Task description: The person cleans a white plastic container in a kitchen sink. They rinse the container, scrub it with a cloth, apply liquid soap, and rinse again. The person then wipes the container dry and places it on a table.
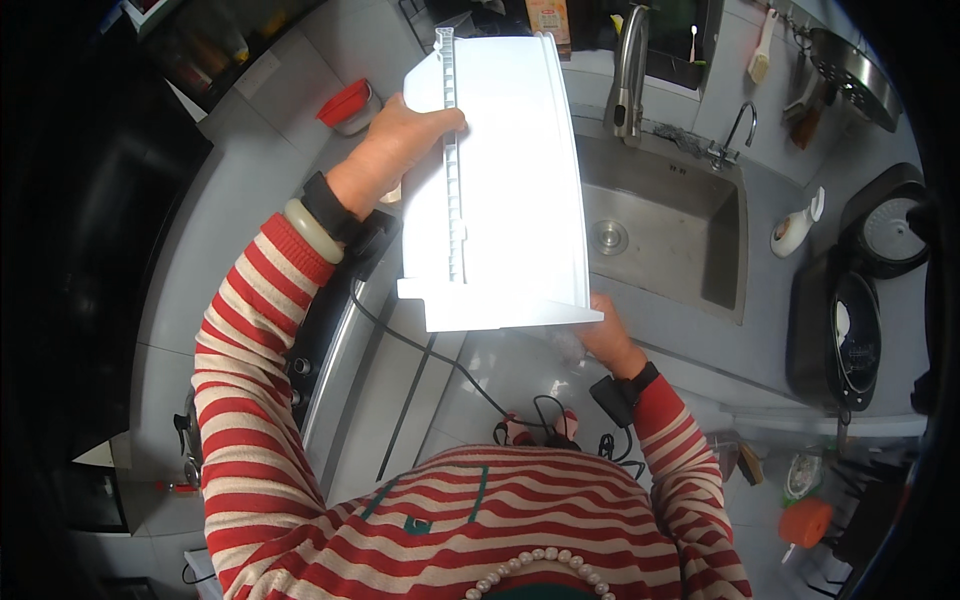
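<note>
A large white plastic drawer or bin (517, 172), with a ribbed rail along its side, is held up in front of me. It overlaps the left part of the stainless steel sink (742, 247). My left hand (405, 135) grips its far left side, the thumb lying across the ribbed rail. At the near right corner, my right hand (609, 341) holds the drawer from below, with some fingers hidden by it. Glare washes out much of the white surface. A clear, shiny patch (564, 345) shows beside my right fingers; I cannot tell what it is.
The pull-down faucet (630, 82) rises behind the sink, with a small tap (731, 139) to its right. A white pump bottle (793, 229) and a black rice cooker (814, 330) stand on the right counter. Black cables (457, 366) hang before me. A red-rimmed container (349, 109) sits back left.
</note>
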{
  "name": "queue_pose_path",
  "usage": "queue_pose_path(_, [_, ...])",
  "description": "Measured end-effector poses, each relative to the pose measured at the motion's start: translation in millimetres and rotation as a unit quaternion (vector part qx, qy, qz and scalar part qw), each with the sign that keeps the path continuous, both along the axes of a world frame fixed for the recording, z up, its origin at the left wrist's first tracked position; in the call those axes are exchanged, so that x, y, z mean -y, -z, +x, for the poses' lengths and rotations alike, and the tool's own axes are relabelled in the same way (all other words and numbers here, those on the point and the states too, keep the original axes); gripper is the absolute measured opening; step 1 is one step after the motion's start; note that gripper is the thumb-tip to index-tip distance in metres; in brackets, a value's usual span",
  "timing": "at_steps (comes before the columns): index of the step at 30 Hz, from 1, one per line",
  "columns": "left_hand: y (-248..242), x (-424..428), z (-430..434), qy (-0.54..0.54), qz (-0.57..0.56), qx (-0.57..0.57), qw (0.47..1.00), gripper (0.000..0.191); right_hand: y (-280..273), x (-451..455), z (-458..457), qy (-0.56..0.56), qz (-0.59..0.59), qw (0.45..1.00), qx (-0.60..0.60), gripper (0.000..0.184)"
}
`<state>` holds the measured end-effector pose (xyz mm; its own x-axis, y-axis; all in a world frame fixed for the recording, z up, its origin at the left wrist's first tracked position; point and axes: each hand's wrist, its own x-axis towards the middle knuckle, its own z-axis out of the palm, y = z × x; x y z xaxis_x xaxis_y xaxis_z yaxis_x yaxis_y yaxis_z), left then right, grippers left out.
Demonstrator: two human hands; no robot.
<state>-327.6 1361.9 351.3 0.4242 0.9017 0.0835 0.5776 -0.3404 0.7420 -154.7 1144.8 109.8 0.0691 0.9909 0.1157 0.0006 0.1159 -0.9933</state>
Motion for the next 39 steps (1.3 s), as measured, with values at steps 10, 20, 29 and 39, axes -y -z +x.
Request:
queue_pose_path(10, [-7, 10, -1, -0.038, -0.044, 0.001, 0.998, 0.070, -23, 8, 8, -0.047, -0.014, 0.998, 0.047, 0.031])
queue_pose_path(20, [34, 5, -37, -0.052, -0.141, 0.157, 0.976, 0.062, -5, 22, 3, 0.003, 0.039, 0.994, 0.103, 0.030])
queue_pose_path(29, [58, 0, -54, 0.022, -0.233, 0.237, 0.943, 0.048, -22, 36, 2, 0.008, 0.004, 0.996, 0.093, 0.035])
queue_pose_path(39, [65, -5, -68, -0.014, -0.242, 0.225, 0.944, 0.045, -16, 35, -4, -0.061, 0.003, 0.988, 0.144, 0.037])
